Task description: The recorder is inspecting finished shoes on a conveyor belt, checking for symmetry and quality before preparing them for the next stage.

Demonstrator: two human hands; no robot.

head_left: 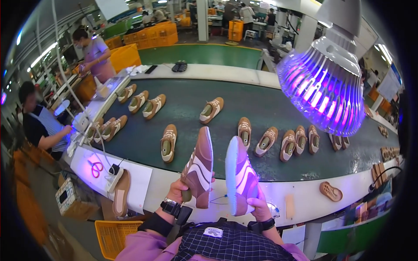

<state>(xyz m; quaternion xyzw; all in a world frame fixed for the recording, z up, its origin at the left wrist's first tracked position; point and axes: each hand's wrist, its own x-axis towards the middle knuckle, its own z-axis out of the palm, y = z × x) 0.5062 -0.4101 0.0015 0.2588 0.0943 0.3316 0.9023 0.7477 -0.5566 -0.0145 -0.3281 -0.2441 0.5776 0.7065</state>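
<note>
In my left hand (177, 191) is a brown sneaker (199, 167) with white stripes, held upright by its heel end, toe pointing up. My right hand (260, 208) grips a second sneaker (246, 178) of the same kind, also toe up, its pale sole turned toward the first. Purple light from the lamp (324, 82) at the upper right tints this second shoe. A narrow gap separates the two soles. Both shoes are raised over the near white ledge, in front of the dark conveyor belt (191, 104).
Several brown sneakers (211, 109) stand on the belt. On the white ledge (174, 204) lie red-handled scissors (96, 167), a shoe sole (122, 191) at left and a brown sole (331, 191) at right. An orange basket (114, 239) is below. Two people work at left.
</note>
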